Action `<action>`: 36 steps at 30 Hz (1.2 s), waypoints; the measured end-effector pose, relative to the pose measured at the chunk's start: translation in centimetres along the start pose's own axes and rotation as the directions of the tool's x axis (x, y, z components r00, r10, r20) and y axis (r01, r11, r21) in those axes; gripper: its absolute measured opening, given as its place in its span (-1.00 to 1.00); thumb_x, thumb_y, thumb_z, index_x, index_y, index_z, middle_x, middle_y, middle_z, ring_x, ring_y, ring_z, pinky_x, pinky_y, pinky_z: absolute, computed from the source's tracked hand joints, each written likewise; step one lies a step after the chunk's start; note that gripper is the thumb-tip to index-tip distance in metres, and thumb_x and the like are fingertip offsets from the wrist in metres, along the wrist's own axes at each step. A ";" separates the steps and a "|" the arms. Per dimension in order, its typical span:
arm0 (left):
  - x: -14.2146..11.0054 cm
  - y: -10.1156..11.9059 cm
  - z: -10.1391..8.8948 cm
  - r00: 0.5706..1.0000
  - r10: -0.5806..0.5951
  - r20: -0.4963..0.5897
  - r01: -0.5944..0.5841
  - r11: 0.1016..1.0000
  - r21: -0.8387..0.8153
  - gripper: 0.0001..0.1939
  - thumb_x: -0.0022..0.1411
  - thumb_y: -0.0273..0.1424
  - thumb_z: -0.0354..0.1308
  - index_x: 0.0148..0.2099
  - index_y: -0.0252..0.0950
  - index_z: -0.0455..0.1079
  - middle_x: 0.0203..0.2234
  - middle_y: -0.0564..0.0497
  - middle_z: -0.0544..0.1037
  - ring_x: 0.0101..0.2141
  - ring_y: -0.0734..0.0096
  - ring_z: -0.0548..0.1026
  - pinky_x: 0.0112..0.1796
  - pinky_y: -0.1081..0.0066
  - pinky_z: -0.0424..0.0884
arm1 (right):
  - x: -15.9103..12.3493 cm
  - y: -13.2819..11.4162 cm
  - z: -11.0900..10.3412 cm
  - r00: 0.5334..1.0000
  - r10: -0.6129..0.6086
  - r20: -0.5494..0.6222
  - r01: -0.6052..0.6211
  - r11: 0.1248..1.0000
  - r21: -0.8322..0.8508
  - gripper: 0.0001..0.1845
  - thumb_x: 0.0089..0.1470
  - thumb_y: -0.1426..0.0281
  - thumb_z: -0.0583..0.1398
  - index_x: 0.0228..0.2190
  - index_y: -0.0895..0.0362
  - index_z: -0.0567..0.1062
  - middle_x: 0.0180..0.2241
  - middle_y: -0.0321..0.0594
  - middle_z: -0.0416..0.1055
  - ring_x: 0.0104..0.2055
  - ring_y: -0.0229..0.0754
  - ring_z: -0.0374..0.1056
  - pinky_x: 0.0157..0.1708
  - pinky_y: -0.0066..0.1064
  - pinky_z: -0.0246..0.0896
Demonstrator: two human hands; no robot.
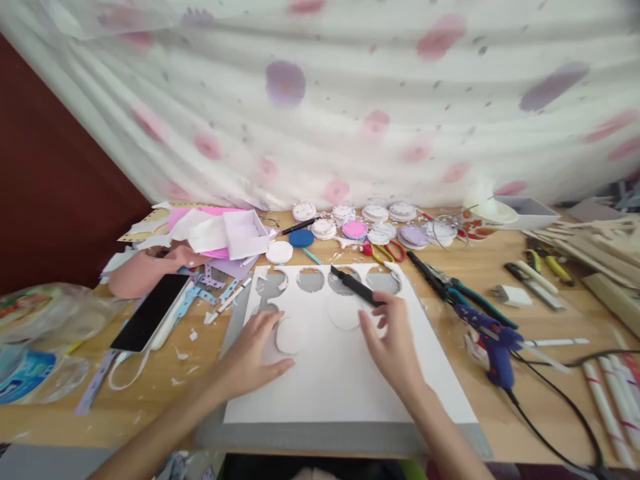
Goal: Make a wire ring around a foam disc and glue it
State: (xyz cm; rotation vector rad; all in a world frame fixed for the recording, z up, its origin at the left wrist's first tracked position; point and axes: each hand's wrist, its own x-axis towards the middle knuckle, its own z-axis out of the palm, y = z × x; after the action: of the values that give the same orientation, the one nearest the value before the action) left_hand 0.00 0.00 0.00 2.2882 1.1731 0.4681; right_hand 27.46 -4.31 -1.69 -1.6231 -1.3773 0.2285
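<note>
A white foam-like sheet [350,393] lies on a grey cutting mat [310,437], with a row of round holes along its far edge. My left hand [253,357] rests on the sheet's left side, thumb and fingers spread beside a white disc [290,335]; whether it touches the disc I cannot tell. My right hand [395,343] grips a black craft knife [353,285] in its curled fingers, its tip pointing away to the left. Near the right fingertips, a circle outline [345,313] shows on the sheet.
Stacks of round discs [375,213] line the back by the curtain. On the right are pliers [463,293], a blue glue gun [500,347] with its cable, and white markers [607,407]. A phone [153,312], paper scraps [200,230] and plastic packaging [37,373] lie left.
</note>
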 end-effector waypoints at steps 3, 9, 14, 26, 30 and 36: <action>1.4 -0.6 2.1 1.000 -0.009 -0.008 0.010 0.996 0.085 -0.36 0.04 -0.24 0.27 0.16 -0.23 0.22 -0.02 -0.15 0.34 0.03 0.04 0.32 0.05 0.05 0.28 | 0.8 0.8 2.0 0.977 0.037 0.210 -0.035 0.999 -0.013 -0.71 0.18 0.24 0.08 -0.15 0.18 0.36 -0.28 -0.05 0.40 -0.39 -0.12 0.34 -0.41 -0.28 0.28; 5.4 0.3 2.2 0.940 -0.272 -0.206 0.235 0.954 -0.187 -0.54 -0.06 -0.26 0.33 -0.14 -0.25 0.25 -0.24 -0.02 0.41 -0.17 0.12 0.41 -0.14 0.17 0.34 | 3.7 -1.4 3.8 0.963 0.021 0.270 -0.084 0.971 0.224 -0.73 0.30 0.29 -0.09 -0.29 0.11 0.34 -0.63 -0.37 0.26 -0.62 -0.28 0.20 -0.55 -0.45 0.11; 6.8 1.6 3.0 0.887 -0.462 -0.032 0.274 0.580 -0.767 -0.55 0.12 -0.17 0.24 -0.02 -0.21 0.21 -0.26 -0.03 0.53 -0.27 0.18 0.54 -0.29 0.31 0.40 | 3.0 -3.2 5.0 0.967 0.109 0.231 -0.223 0.800 0.557 -0.73 0.31 0.24 -0.06 -0.28 0.10 0.33 -0.67 -0.44 0.18 -0.67 -0.35 0.08 -0.63 -0.51 0.02; 5.6 1.1 3.5 0.953 -0.186 0.240 0.215 -0.145 -0.966 -0.61 0.29 -0.38 0.07 0.16 -0.19 0.25 0.01 -0.11 0.46 0.02 0.14 0.43 0.07 0.13 0.31 | -1.2 -3.6 5.6 0.980 -0.045 0.196 -0.052 0.886 0.461 -0.78 0.30 0.34 -0.04 -0.21 0.07 0.39 -0.62 -0.35 0.32 -0.65 -0.30 0.20 -0.63 -0.45 0.10; 5.7 1.2 3.2 0.962 -0.060 0.268 0.240 -0.291 -0.926 -0.70 0.28 -0.28 0.04 0.04 -0.23 0.30 -0.06 -0.14 0.50 0.04 0.12 0.41 0.04 0.14 0.30 | -1.4 -3.4 5.7 0.975 -0.022 0.222 -0.088 0.876 0.474 -0.80 0.29 0.37 -0.03 -0.21 0.06 0.38 -0.63 -0.36 0.32 -0.67 -0.32 0.18 -0.66 -0.46 0.08; 5.5 0.9 3.3 0.959 -0.016 0.283 0.269 -0.254 -0.929 -0.60 0.15 -0.33 0.20 0.03 -0.14 0.23 -0.15 -0.05 0.52 -0.10 0.26 0.46 -0.04 0.27 0.27 | -0.6 -2.8 5.6 0.944 -0.024 0.329 -0.170 0.818 0.549 -0.80 0.29 0.37 -0.03 -0.24 0.09 0.38 -0.65 -0.38 0.30 -0.68 -0.34 0.16 -0.68 -0.50 0.07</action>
State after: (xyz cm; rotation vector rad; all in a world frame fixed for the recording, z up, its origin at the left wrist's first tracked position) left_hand 5.41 3.08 -1.74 0.5643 0.4292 0.7199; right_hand 21.67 -2.07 -2.75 -1.1537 -1.3105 0.9064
